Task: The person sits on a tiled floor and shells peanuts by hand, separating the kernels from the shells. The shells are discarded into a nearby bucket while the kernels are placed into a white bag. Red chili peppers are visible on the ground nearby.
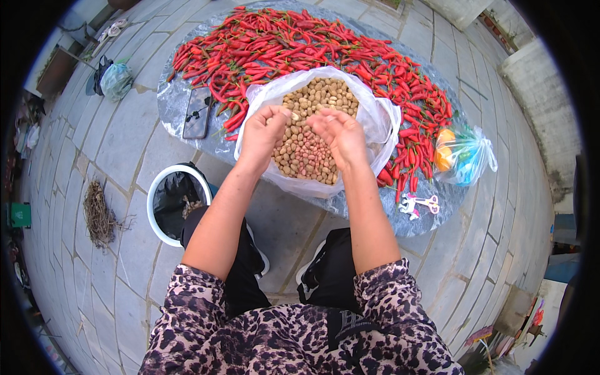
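A white plastic bag [295, 185] stands with its mouth wide, full of unshelled peanuts [323, 96]. Shelled pink peanut kernels [313, 151] lie among them towards the near side. My left hand [267, 131] is over the bag's left part, and its thumb and forefinger pinch a peanut shell [294, 116] whose pale inside shows. Opposite it, my right hand [343, 138] hovers over the peanuts with bent fingers. Whether something lies within those fingers is hidden.
Red chili peppers [281, 42] spread across the stone table [178, 115]. A phone [197, 112] lies left, scissors [422, 205] right, beside a plastic bag of fruit [461, 157]. Below left stands a white-rimmed bin [152, 206] with shells [190, 206]; dry roots [99, 215] lie on the paving.
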### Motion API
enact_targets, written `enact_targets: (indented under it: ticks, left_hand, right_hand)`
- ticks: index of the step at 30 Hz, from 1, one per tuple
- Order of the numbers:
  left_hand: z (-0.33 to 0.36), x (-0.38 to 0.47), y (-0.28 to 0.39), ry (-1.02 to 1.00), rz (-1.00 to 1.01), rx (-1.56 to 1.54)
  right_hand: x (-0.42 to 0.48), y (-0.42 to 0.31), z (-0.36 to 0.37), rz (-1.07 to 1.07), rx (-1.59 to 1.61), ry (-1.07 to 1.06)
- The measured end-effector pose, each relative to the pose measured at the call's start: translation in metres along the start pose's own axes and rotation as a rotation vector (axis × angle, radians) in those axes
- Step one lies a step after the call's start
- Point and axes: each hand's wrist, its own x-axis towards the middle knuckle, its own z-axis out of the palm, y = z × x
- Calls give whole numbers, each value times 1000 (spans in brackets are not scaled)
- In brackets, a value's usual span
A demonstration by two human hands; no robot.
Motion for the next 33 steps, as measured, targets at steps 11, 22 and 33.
enact_targets:
  ticks: [11, 22, 33]
  left_hand:
    - [-10, -10, 17, -60, -66, -453]
    - [-111, -87, 69, 242, 201, -469]
    - [-305, -138, -25, 746, -273, 611]
  right_hand:
    - [-193, -2, 50, 200, 651, -182]
    - [-383, -100, 150, -450, 743, -761]
    - [-347, -105, 104, -405, 437, -1181]
